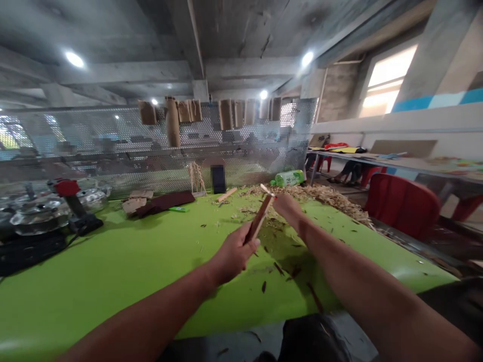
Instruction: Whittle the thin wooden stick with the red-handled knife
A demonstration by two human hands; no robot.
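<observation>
Wrapped around the lower end of a brown wooden stick (260, 219) is my left hand (236, 251), thumb along its side. The stick slants up and away over the green table (143, 271). At its far end is my right hand (287, 206), a closed fist. A small knife (274, 197) seems to be in that fist; only a bit of red and a bright spot show, the rest being hidden. Beside the stick's tip a pale sliver of wood (264, 189) sticks out. Dark bark chips (279, 269) lie on the table below.
Pale shavings (328, 196) are heaped along the table's far right, near a green bottle (289, 178). A light wood piece (226, 195) and a dark brown sheet (166, 202) lie farther back. Metal pots (39, 213) and a red-topped tool (70, 193) stand left. A red chair (402, 203) is at right.
</observation>
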